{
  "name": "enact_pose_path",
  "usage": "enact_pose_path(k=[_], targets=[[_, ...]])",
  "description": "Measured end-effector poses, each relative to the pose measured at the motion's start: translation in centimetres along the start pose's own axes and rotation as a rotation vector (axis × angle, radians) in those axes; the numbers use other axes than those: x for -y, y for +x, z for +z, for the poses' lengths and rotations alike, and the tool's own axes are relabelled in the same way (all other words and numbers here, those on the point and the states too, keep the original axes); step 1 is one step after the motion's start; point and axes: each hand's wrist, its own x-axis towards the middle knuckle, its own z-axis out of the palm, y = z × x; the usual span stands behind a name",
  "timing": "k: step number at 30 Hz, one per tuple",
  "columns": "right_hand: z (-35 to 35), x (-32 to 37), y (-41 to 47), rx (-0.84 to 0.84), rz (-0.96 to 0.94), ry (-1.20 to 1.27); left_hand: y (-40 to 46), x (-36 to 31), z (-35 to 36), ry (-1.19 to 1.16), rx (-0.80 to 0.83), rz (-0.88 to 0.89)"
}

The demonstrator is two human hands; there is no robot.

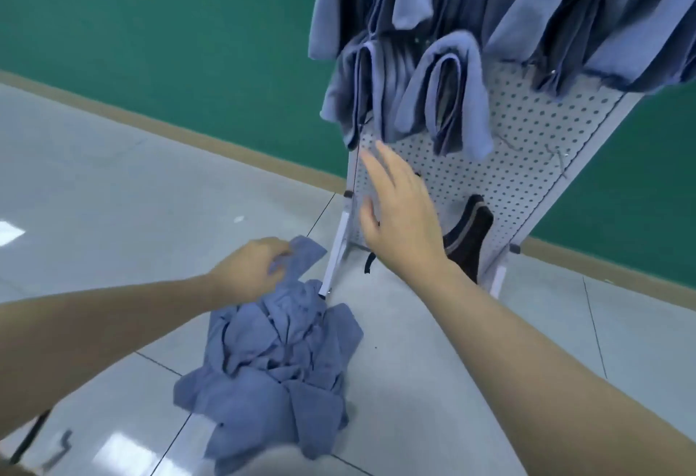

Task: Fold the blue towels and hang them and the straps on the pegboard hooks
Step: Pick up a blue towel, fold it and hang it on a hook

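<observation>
Grey tiled floor [94, 181] under crumpled blue towels [278, 355] at pegboard [519, 159] foot, soft, limp, best lifted by a corner; left hand [252, 268] pinching a corner, right hand [399, 215] spread, holding nothing.

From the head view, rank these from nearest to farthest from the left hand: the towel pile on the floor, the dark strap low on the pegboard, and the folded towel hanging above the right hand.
1. Towel pile: left hand grips its top corner.
2. Dark strap: right, low on the board.
3. Folded towel: up right, hanging.
</observation>
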Motion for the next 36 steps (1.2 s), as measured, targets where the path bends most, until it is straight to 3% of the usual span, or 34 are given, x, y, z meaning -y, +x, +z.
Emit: enact_pose_path(k=[2,7,12,15,20,24,27,32,36], targets=[[3.2,0.7,-3.2,0.207,0.027,0.057,-2.1,4.3,2.3,0.140,0.154,-0.042],[9.7,1.4,-14.0,0.647,0.361,0.234,-5.0,8.2,5.8,0.246,0.390,0.078],[13.8,2.3,-22.3,0.966,0.640,0.339,-3.7,8.7,8.1,0.270,0.571,0.199],[15.3,3.3,-24.6,1.046,0.628,0.245,-2.3,7.3,9.6,0.226,0.634,0.250],[14.4,1.5,-20.5,0.745,0.728,0.466,-1.1,3.6,11.6,0.037,0.635,0.255],[9.5,0.1,-12.5,0.568,0.672,0.575,-0.1,0.3,10.9,-0.165,0.532,0.140],[4.9,-0.5,-7.3,0.472,0.573,0.548,1.3,-2.7,7.9,-0.259,0.435,0.087],[-4.5,-0.8,-1.1,0.279,0.450,0.442,0.7,-7.3,1.2,-0.461,0.513,0.084],[-12.2,-0.8,0.6,0.172,0.396,0.324,-0.8,-10.9,-3.0,-0.377,0.405,0.196]])
